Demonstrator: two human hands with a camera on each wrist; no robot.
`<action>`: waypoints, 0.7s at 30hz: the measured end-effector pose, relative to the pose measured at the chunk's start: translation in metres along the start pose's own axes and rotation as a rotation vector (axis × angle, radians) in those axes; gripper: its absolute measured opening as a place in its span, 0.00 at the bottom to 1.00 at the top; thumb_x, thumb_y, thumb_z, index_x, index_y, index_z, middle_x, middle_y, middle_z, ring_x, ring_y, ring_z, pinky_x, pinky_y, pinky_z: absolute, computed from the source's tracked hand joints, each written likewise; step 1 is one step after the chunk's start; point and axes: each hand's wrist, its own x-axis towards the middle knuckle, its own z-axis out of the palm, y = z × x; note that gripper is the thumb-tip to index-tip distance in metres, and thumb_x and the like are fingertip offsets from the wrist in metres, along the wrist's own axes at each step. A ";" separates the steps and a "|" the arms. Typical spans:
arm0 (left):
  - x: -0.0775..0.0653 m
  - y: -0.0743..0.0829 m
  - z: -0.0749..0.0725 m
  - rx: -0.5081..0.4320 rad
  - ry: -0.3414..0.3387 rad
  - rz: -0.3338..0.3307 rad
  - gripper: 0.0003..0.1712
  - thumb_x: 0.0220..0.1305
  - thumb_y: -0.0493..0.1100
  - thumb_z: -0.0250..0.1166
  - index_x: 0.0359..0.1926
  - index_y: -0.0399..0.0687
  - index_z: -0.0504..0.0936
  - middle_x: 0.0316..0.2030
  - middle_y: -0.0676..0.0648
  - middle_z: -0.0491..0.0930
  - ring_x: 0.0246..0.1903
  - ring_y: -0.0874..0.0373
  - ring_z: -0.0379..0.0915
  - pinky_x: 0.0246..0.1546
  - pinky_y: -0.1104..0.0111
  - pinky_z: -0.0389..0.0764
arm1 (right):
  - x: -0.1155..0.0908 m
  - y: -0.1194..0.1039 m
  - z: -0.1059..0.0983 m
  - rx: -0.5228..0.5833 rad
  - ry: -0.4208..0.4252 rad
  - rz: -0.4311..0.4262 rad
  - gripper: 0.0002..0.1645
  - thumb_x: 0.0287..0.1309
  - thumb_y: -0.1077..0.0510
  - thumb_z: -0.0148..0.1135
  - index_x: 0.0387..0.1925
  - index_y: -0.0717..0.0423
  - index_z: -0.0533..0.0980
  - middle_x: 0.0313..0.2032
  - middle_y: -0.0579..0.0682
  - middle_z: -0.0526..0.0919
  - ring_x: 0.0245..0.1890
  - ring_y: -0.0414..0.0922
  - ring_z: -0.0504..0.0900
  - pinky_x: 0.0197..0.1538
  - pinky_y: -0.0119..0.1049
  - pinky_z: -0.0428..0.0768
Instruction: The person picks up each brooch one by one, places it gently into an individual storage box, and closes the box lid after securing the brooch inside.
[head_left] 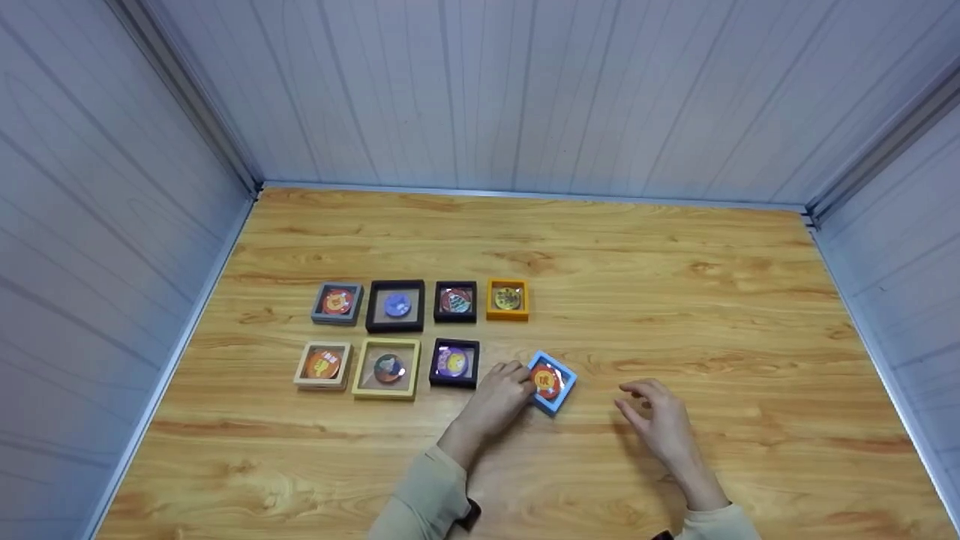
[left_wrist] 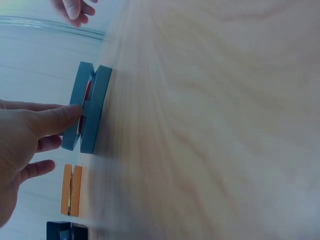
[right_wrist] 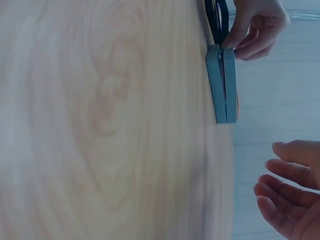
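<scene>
A light-blue square display frame (head_left: 551, 383) with a red and orange round badge inside lies turned at an angle on the wooden table. My left hand (head_left: 498, 397) pinches its left corner. The left wrist view shows the thumb of that hand (left_wrist: 30, 131) at the seam between the two halves of the blue frame (left_wrist: 96, 111). To the right, apart from the frame, my right hand (head_left: 664, 427) hovers over the table with its fingers loosely bent and nothing in them. In the right wrist view the right hand (right_wrist: 295, 192) has its fingers spread.
Left of the blue frame stand two rows of badge frames: grey (head_left: 337, 303), large black (head_left: 395, 306), small black (head_left: 455, 301) and orange (head_left: 508, 299) behind; cream (head_left: 324, 365), yellow (head_left: 386, 368) and dark (head_left: 454, 363) in front. White panels (head_left: 480, 97) enclose the table.
</scene>
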 end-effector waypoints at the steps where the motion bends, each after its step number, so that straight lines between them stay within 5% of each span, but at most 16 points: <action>1: -0.001 -0.001 0.000 0.001 0.000 -0.011 0.06 0.55 0.41 0.59 0.29 0.48 0.83 0.32 0.52 0.75 0.36 0.58 0.68 0.36 0.67 0.69 | -0.001 0.001 -0.001 -0.013 -0.003 0.010 0.12 0.41 0.67 0.67 0.33 0.66 0.78 0.32 0.55 0.79 0.32 0.52 0.78 0.32 0.43 0.77; 8: -0.007 -0.005 -0.002 0.014 0.001 -0.108 0.06 0.55 0.41 0.59 0.29 0.45 0.82 0.33 0.50 0.76 0.34 0.57 0.68 0.34 0.67 0.70 | -0.005 0.007 -0.005 -0.098 -0.074 0.059 0.30 0.44 0.61 0.67 0.49 0.71 0.70 0.48 0.67 0.72 0.48 0.62 0.69 0.48 0.54 0.69; 21: -0.011 -0.008 0.000 0.043 0.082 -0.194 0.09 0.52 0.45 0.62 0.29 0.44 0.80 0.35 0.47 0.76 0.35 0.53 0.69 0.35 0.62 0.72 | -0.011 0.016 -0.009 -0.256 -0.160 0.021 0.44 0.45 0.50 0.65 0.59 0.68 0.59 0.58 0.68 0.60 0.58 0.64 0.57 0.52 0.64 0.57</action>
